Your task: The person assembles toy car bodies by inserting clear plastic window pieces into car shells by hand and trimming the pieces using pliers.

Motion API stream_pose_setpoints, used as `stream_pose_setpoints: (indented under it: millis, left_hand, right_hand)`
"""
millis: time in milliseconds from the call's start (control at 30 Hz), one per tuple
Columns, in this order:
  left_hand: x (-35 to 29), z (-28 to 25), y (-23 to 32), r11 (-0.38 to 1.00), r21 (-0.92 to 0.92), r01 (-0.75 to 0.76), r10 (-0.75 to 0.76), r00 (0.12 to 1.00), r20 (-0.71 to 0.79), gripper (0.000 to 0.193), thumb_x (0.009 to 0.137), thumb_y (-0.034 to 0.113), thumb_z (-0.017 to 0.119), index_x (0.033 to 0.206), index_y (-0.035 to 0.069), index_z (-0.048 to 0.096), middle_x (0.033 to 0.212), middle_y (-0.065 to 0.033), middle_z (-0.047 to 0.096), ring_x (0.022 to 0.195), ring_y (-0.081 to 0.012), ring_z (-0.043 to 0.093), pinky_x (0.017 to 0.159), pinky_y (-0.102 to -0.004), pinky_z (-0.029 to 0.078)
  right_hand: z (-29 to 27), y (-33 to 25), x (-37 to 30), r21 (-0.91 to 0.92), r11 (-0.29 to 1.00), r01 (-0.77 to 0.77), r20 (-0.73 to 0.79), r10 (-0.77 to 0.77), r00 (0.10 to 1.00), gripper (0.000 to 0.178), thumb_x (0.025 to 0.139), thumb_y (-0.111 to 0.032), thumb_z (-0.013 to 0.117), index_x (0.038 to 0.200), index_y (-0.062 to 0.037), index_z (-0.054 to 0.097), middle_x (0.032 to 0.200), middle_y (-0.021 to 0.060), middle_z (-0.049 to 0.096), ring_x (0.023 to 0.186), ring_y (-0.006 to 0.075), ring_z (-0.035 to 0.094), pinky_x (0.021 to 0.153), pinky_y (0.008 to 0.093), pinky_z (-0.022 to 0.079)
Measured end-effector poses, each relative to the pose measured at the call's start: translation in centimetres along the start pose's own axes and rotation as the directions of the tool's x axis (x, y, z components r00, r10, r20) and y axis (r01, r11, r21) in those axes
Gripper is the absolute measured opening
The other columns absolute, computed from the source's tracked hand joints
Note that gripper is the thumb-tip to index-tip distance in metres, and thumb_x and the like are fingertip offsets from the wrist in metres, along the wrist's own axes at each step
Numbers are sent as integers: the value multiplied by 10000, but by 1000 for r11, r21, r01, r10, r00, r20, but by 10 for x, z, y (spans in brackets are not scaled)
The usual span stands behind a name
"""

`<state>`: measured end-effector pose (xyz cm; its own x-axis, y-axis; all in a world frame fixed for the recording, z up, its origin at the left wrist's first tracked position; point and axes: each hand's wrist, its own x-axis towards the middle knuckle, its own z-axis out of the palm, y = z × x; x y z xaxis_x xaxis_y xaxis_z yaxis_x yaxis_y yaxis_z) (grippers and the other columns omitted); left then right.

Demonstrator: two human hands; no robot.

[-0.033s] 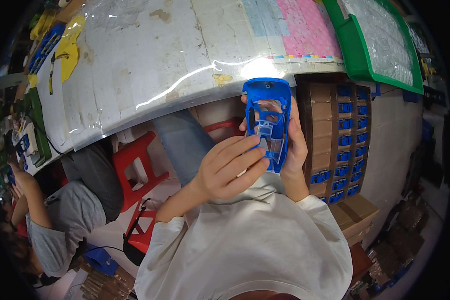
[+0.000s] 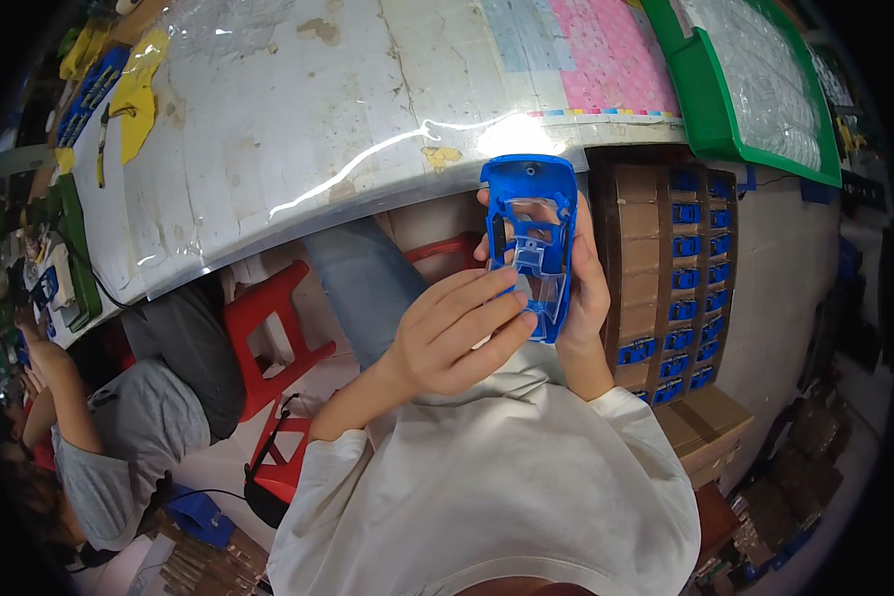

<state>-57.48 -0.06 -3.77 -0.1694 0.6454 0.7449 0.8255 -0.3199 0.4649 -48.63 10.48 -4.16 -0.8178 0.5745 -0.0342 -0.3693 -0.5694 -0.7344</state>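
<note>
A blue toy car body shell (image 2: 528, 184) is held hollow side up in front of my chest, just off the table's front edge. My right hand (image 2: 588, 283) wraps round its right side from beneath, and some of those fingertips show at the left edge. Within the shell lies a clear plastic window piece (image 2: 543, 290). My left hand (image 2: 457, 328) is closed over the near left part, its fingertips pressed on the clear piece. The thumb of that hand is mostly hidden, as is the underside of the shell.
The white table (image 2: 268, 129) spans the far side. A green tray (image 2: 715, 99) with clear bubbled plastic stands at the far right. Below it, a divided cardboard box (image 2: 638, 238) holds several blue car shells. Red stools (image 2: 268, 328) and a seated person (image 2: 134, 437) are to the left.
The blue shell, with the clear piece in it, has shifted very slightly to the left. Both hands keep the same hold.
</note>
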Motion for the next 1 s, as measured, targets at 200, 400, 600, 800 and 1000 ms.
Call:
stream_pose_setpoints:
  millis: [200, 400, 600, 800, 1000]
  left_hand:
    - [-4, 2, 1, 998, 50, -36, 36, 999, 11, 215, 603, 15, 702, 799, 58, 625, 814, -73, 624, 837, -243, 628, 676, -328, 526]
    - [-6, -7, 3, 986, 117, -120, 112, 991, 71, 151, 664, 83, 636, 812, 58, 623, 827, -51, 611, 867, -224, 616, 718, -294, 509]
    - [-7, -17, -1, 972, 103, -210, 194, 970, 143, 132, 687, 84, 614, 819, 67, 610, 813, -45, 602, 846, -219, 617, 707, -292, 507]
    - [-8, -17, -1, 980, 70, -185, 175, 977, 122, 141, 689, 81, 611, 829, 64, 604, 808, -48, 602, 833, -221, 620, 699, -289, 506]
    - [-10, -14, -2, 979, 148, -139, 138, 990, 17, 166, 685, 86, 613, 848, 64, 625, 802, -48, 607, 821, -219, 620, 678, -278, 499]
  right_hand:
    - [1, -1, 1, 32, 999, -24, 2, 24, 1000, 518, 872, -380, 438, 1198, -12, 276, 1208, 240, 429, 919, 284, 576, 784, 364, 496]
    - [9, 3, 0, -107, 994, -29, -110, 17, 994, 592, 849, -442, 423, 1231, -9, 294, 1193, 296, 423, 806, 272, 576, 646, 317, 522]
    - [7, 2, 2, -129, 992, -8, -99, -5, 995, 602, 833, -444, 449, 1219, -12, 290, 1176, 298, 432, 799, 274, 582, 646, 323, 523]
    - [12, 1, 2, -108, 994, -29, -65, 23, 998, 612, 824, -444, 465, 1223, -18, 280, 1173, 298, 434, 815, 282, 588, 670, 334, 522]
    - [5, 2, 0, 74, 995, -70, 62, 66, 996, 507, 854, -302, 490, 1193, -9, 255, 1198, 247, 421, 1025, 279, 524, 839, 375, 470]
